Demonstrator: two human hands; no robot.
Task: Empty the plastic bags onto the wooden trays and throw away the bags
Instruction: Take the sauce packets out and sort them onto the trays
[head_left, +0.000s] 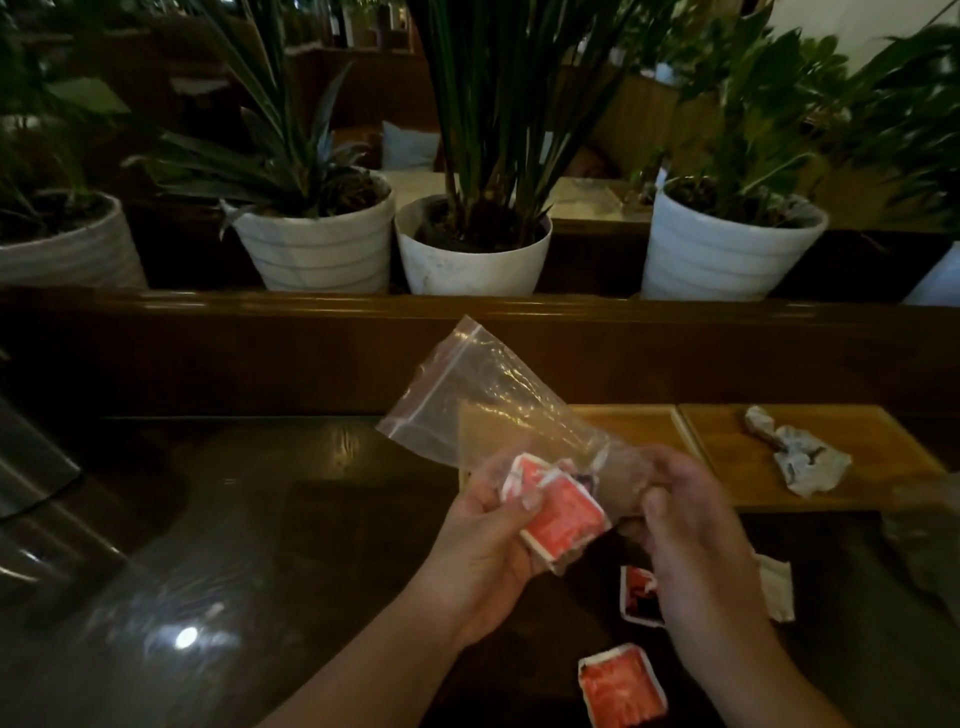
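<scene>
**Two packets loose, one bag not yet empty**

Two red packets (622, 682) lie on the dark desk (311, 519) by my wrists, not on a tray. My left hand (488, 540) fingers grip red packets (563, 512) inside the clear zip bag (483, 395); my right hand (691, 530) fingers pinch its bottom end. Beyond, one wooden tray (644, 426) looks bare; the other tray (737, 452) holds crumpled wrappers (800, 457). Emptying and binning remain, I reckon.

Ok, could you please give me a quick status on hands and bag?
Left hand and right hand gripping clear zip-top plastic bag. Red sauce packets inside. Wooden trays ahead, unobstructed.
</scene>
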